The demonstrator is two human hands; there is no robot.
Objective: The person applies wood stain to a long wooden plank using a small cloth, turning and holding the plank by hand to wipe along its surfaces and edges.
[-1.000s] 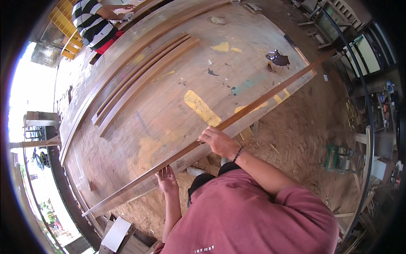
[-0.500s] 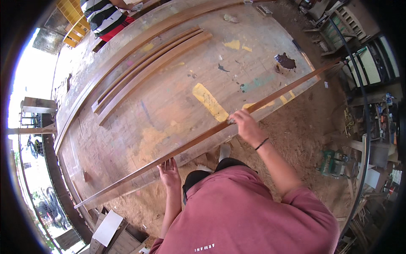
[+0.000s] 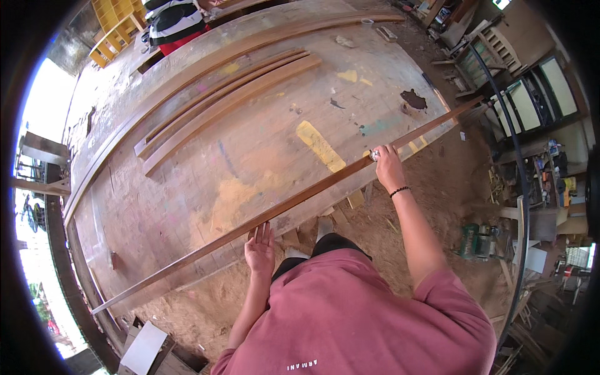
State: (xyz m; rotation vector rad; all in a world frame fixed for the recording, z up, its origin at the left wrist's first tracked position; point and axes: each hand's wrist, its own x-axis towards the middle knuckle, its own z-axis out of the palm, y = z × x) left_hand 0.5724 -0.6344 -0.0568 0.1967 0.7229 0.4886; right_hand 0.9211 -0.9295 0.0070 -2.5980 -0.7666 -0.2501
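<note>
A long, thin brown wooden strip (image 3: 312, 190) lies slantwise across the near side of the worktable, its right end reaching past the table edge. My right hand (image 3: 389, 169) is closed round a small whitish crumpled wad of cloth (image 3: 375, 154), pressed to the strip right of its middle. Palm up, my left hand (image 3: 260, 250) has its fingers stretched out, with the tips at the strip's near edge; whether they bear its weight I cannot tell. To the right of my hands, the strip looks redder and duller than the darker stretch between them.
Several more wooden strips (image 3: 231, 106) lie at the far left of the stained worktable (image 3: 187, 206). A dark spill (image 3: 414, 99) marks its right end, near a small clear cup (image 3: 367, 22). Another person (image 3: 178, 25) stands beyond. A dark hose (image 3: 522, 169) hangs at right.
My right hand has moved right along the strip with the wad. My left hand stays under the strip's near edge, fingers now more plainly extended. The view has shifted slightly.
</note>
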